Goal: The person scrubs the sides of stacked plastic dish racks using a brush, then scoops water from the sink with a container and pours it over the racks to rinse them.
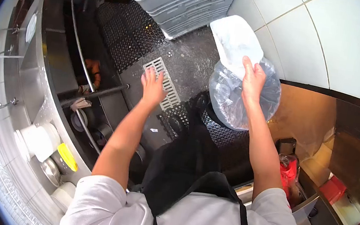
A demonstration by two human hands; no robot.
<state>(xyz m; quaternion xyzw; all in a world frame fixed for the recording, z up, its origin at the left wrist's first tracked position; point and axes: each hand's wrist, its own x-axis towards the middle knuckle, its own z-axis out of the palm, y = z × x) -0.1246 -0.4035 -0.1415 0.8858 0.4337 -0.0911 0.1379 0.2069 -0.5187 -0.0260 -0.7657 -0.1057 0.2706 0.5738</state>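
Observation:
A white plastic container (235, 40) is tilted above a round bin lined with a clear plastic bag (232, 96). My right hand (252, 80) grips the container by its near edge, thumb on the inside. The container's inside faces up toward me and looks mostly bare. My left hand (153, 87) is held out over a metal floor drain grate (169, 90), fingers spread and holding nothing.
Stacked grey crates (180, 3) stand against the tiled wall. At left runs a steel counter with white containers (40, 139), a yellow item (67, 157) and a rail below. A red bag (288, 172) lies at right. Black mats (125, 28) cover part of the floor.

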